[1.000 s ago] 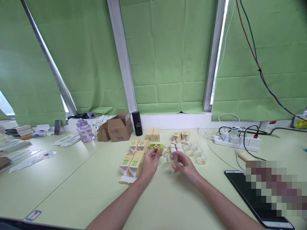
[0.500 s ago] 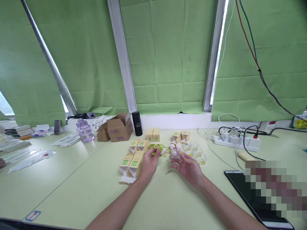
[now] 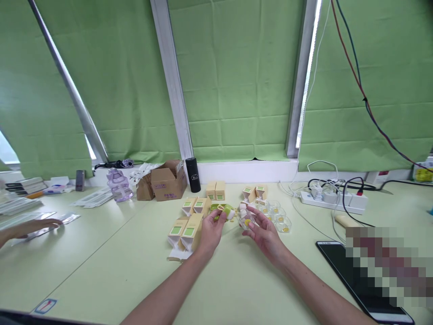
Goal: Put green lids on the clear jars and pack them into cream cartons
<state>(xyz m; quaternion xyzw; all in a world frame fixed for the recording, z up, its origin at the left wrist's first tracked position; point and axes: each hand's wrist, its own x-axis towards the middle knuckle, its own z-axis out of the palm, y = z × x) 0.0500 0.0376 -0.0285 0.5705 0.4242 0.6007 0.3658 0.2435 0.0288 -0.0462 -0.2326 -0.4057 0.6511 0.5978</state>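
Observation:
My left hand (image 3: pixel 212 232) is closed on a small green-and-white object (image 3: pixel 229 211) with a pale loop; its exact kind is unclear. Facing it, my right hand (image 3: pixel 263 231) pinches a clear plastic container (image 3: pixel 248 221) with a yellow spot in it. A pinkish-white piece (image 3: pixel 242 206) is beside those fingertips, partly hidden. Just right of that hand lie several similar clear containers (image 3: pixel 280 220) with yellow centres. Close to my left hand stand several beige boxes with green labels (image 3: pixel 190 231), their white flaps hanging out at the front.
More beige boxes stand behind, at the centre (image 3: pixel 215 190) and right (image 3: pixel 254 194). Farther back are a cardboard box (image 3: pixel 168 183), black bottle (image 3: pixel 193 175) and purple bottle (image 3: pixel 120 185). A power strip (image 3: pixel 333 202) and tablet (image 3: pixel 355 275) lie right. Another person's hand (image 3: pixel 32 227) reaches in left.
My right hand has turned and drawn its fingers around the clear container, which now shows its yellow spot. My left hand is nearly still. Another person's hand has come in at the left.

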